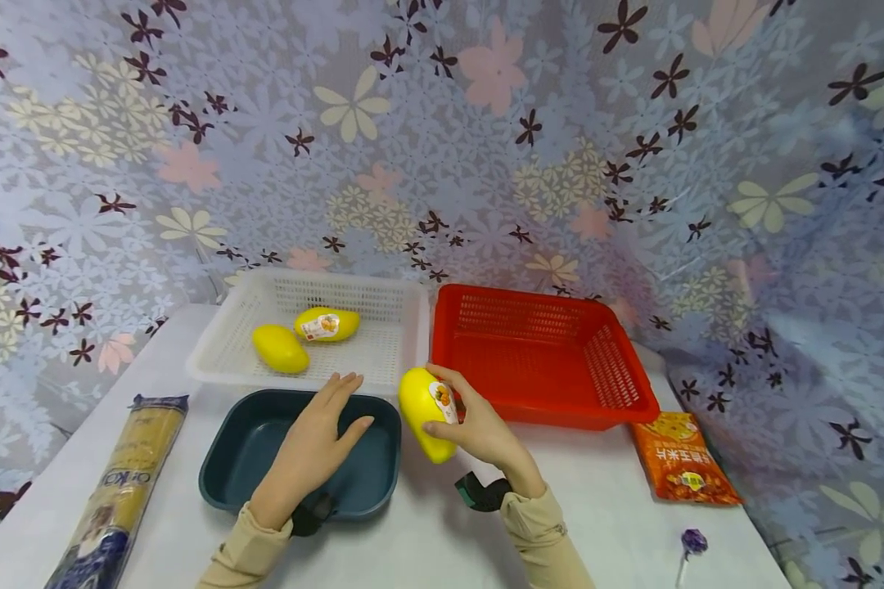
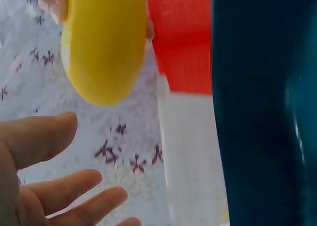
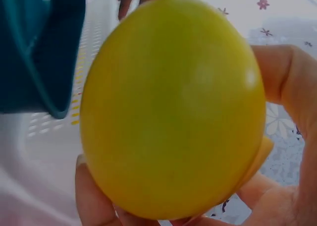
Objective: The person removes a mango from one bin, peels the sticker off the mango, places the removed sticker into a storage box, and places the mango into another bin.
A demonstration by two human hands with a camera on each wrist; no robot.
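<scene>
My right hand (image 1: 479,421) grips a yellow mango (image 1: 421,409) with a white fruit label, thumb on the near side and fingers over the top. It is held up between the dark teal basin and the red basket; in the right wrist view the mango (image 3: 173,112) fills the middle. My left hand (image 1: 317,446) hovers over the dark teal basin (image 1: 224,442), its fingers extended and holding nothing. In the left wrist view its thumb and fingers stay apart from the mango (image 2: 106,47). Two more mangoes, one plain (image 1: 280,348) and one labelled (image 1: 342,324), lie in the white basket (image 1: 383,360).
A red basket (image 1: 530,364) stands right of the white one, near the floral cloth (image 1: 442,147) backdrop. An orange snack bag (image 1: 685,458) and a purple lollipop (image 1: 694,541) lie at the right. A long pack of pasta (image 1: 121,491) lies at the left on the white table (image 1: 589,483).
</scene>
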